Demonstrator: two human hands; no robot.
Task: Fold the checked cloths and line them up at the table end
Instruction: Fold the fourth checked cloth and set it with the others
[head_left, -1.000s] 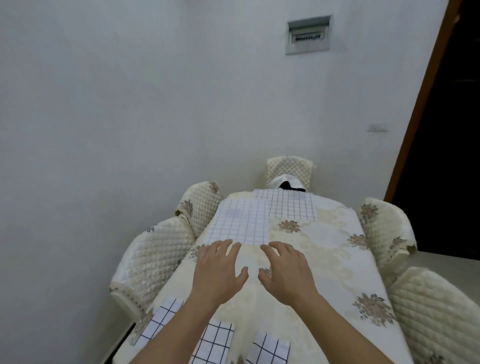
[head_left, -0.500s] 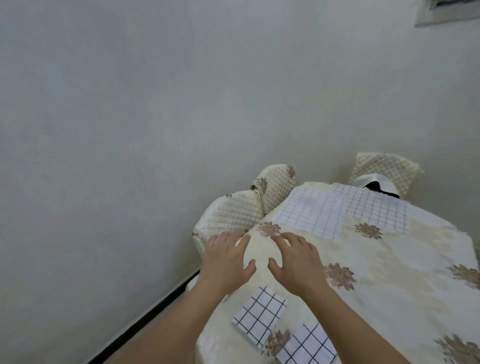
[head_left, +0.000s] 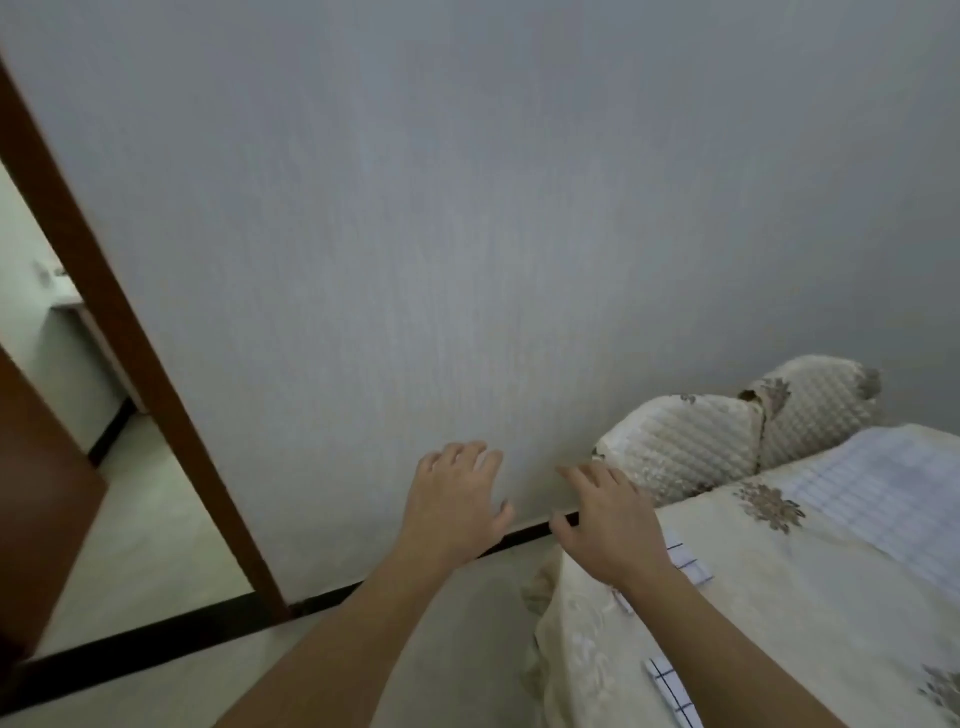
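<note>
My left hand (head_left: 457, 499) hovers in the air in front of the wall, left of the table, fingers relaxed and holding nothing. My right hand (head_left: 608, 519) is spread over the table's near left corner, also empty. A small folded cloth with a bold black check (head_left: 688, 564) peeks out just right of my right wrist, and another (head_left: 672, 696) lies near the bottom edge by my forearm. A larger fine-checked cloth (head_left: 893, 493) lies flat further along the table (head_left: 779, 597), which wears a cream floral cover.
Two quilted cream chairs (head_left: 691, 447) stand against the table's left side by the grey wall. A brown door frame (head_left: 130, 332) and an open doorway lie to the left, with a dark skirting board along the tiled floor.
The view has swung far left, away from the table toward the wall and doorway. Both hands have lifted off the tablecloth and now sit at the table's left edge.
</note>
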